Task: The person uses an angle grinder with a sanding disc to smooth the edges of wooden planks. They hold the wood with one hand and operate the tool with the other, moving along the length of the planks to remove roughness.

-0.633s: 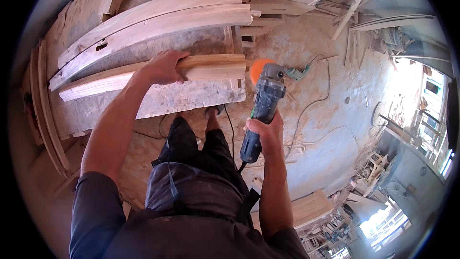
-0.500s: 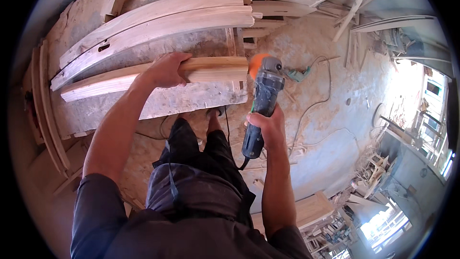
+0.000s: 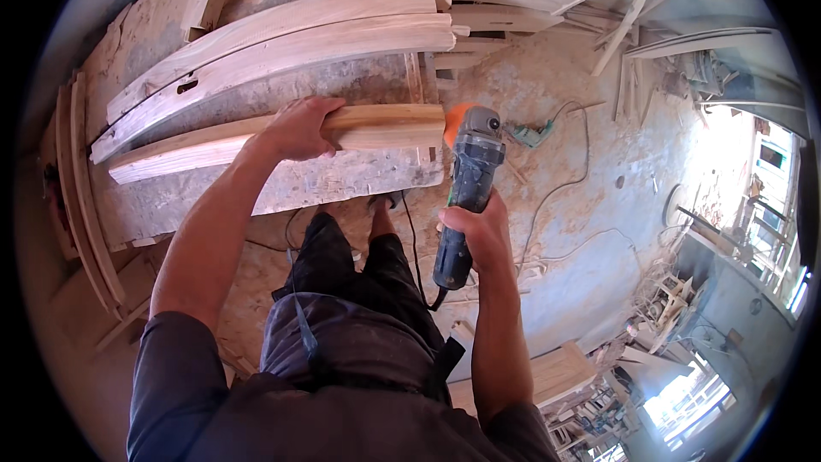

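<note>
Left hand [image 3: 299, 128] on top of long curved pale wooden piece [image 3: 256, 139], fingers wrapped over its upper edge, clamped on wood approx. at mid-length. Piece lying across dusty grey workbench top [image 3: 342, 184], right end reaching bench edge. Right hand [image 3: 479, 235] closed around dark handle of grey angle grinder w/ orange sanding disc [image 3: 470, 162], fingers tight together on grip. Disc touching right end face of wooden piece; tool body pointing away from person, black cable hanging down from rear end. Behind on bench: two more curved pale wooden rails [image 3: 282, 47], side by side, longer than held one. At left bench edge, thin curved wooden strips [image 3: 81, 197] stacked on edge. Beyond bench on sawdust floor, teal power drill [image 3: 530, 133] w/ cable, well apart from grinder.
</note>
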Tool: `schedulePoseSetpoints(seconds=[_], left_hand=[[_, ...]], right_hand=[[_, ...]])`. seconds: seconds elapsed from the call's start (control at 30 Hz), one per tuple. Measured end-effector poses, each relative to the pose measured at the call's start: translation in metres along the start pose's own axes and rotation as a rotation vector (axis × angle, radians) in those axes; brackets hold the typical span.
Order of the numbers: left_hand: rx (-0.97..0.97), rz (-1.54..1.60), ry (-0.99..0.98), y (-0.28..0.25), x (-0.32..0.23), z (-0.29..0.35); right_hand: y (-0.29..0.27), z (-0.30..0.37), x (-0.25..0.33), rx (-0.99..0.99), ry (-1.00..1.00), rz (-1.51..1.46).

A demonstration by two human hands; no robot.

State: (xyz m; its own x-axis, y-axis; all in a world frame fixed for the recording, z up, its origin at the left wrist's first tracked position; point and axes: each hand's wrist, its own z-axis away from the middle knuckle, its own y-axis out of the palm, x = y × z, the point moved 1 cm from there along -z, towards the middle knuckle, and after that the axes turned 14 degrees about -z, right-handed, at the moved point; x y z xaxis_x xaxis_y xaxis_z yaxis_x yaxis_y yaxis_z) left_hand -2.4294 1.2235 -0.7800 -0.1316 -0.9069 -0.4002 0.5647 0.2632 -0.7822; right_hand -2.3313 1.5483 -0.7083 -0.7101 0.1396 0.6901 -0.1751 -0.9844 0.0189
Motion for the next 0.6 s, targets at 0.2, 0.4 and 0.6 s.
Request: schedulePoseSetpoints(seconds=[0.2,0.4,0.6], left_hand=[[0.044,0.112,-0.032,-0.001,0.009,-0.002],[-0.311,-0.227,0.106,0.003,-0.017,0.022],[-0.212,-0.293,0.027,0.012,-0.003,0.009]], right_hand=[[0.0,0.003,0.01,-0.056,-0.012,-0.107],[-0.013,0.005,0.001,-0.099,0.009,-0.166],[-0.016,0.006,-0.016,-0.076,-0.07,-0.099]])
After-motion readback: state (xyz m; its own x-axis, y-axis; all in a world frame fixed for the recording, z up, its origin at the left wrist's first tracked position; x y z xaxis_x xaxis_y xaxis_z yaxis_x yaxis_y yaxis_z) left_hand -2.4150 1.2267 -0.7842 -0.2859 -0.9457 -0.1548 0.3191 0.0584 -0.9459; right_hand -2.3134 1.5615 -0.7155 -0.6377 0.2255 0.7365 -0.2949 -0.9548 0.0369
